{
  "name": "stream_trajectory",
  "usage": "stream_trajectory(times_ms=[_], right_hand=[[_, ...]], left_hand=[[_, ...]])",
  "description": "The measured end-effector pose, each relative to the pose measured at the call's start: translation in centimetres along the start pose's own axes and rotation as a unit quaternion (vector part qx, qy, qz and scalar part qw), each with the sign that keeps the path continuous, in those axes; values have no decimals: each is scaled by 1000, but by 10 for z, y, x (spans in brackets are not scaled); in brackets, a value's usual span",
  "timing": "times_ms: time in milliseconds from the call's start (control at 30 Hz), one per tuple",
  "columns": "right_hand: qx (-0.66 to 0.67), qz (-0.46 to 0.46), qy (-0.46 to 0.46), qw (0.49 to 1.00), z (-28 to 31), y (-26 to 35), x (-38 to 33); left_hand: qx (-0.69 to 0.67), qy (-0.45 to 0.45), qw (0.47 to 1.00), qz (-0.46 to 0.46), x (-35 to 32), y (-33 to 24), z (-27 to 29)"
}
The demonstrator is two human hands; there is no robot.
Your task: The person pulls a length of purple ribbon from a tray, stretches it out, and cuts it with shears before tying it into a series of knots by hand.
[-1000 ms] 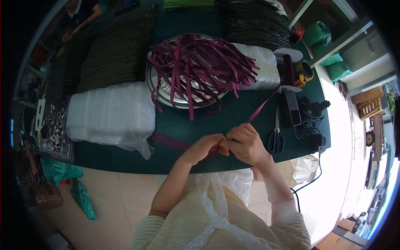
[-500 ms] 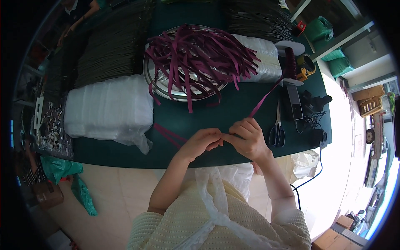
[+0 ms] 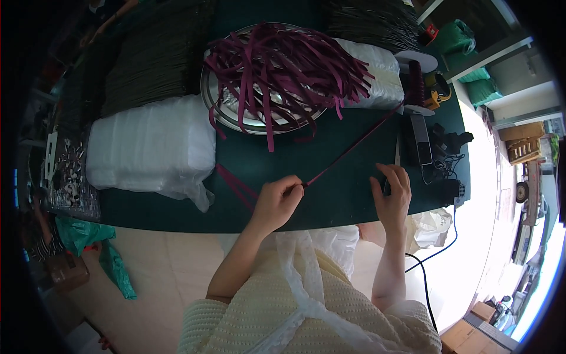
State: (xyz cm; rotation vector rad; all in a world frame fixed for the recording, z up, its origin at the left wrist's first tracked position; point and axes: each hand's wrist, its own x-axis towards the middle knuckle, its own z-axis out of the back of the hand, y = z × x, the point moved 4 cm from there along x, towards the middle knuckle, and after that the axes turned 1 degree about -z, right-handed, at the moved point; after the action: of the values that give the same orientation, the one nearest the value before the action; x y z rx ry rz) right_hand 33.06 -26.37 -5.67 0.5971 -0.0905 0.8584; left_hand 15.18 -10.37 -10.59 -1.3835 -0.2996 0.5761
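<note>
My left hand (image 3: 278, 200) pinches a folded length of dark purple ribbon (image 3: 354, 146) on the green table (image 3: 330, 194). The ribbon runs taut up and to the right to a spool (image 3: 416, 82). A loop of the same ribbon lies flat on the table left of that hand. My right hand (image 3: 392, 192) rests fingers-down at the table's right end, covering the scissors; I cannot tell if it grips them. A round metal tray (image 3: 236, 115) farther back holds a heap of cut purple ribbon pieces (image 3: 283, 68).
A large white plastic-wrapped bundle (image 3: 150, 144) lies left, a second one (image 3: 377, 71) behind the tray. Dark bundles (image 3: 153, 59) fill the back. A black device and cables (image 3: 439, 147) sit at the right edge. Green bags (image 3: 88, 236) lie on the floor at left.
My hands were together on the ribbon. Now my right hand has let go and moved right onto the scissors, while my left hand still pinches the ribbon.
</note>
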Motion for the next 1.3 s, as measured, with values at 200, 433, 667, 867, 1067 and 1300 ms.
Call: stream_trajectory(times_ms=[200, 433, 667, 867, 1067, 1300], right_hand=[[-67, -153, 49, 985, 4, -58, -20], [-119, -232, 90, 961, 11, -71, -21], [238, -305, 138, 912, 19, -96, -31], [691, -256, 186, 650, -10, -59, -67], [626, -214, 416, 624, -40, -3, -89], [592, -224, 437, 639, -50, 27, -76]], left_hand=[[31, -56, 998, -17, -1, 3, 2], [32, -82, 996, -15, -3, 8, 4], [-1, -70, 998, -6, -3, 12, 5], [-57, -61, 996, 22, -2, 12, 7], [-86, -77, 993, 25, -2, 16, 7], [-100, -60, 993, 35, -7, 15, 2]])
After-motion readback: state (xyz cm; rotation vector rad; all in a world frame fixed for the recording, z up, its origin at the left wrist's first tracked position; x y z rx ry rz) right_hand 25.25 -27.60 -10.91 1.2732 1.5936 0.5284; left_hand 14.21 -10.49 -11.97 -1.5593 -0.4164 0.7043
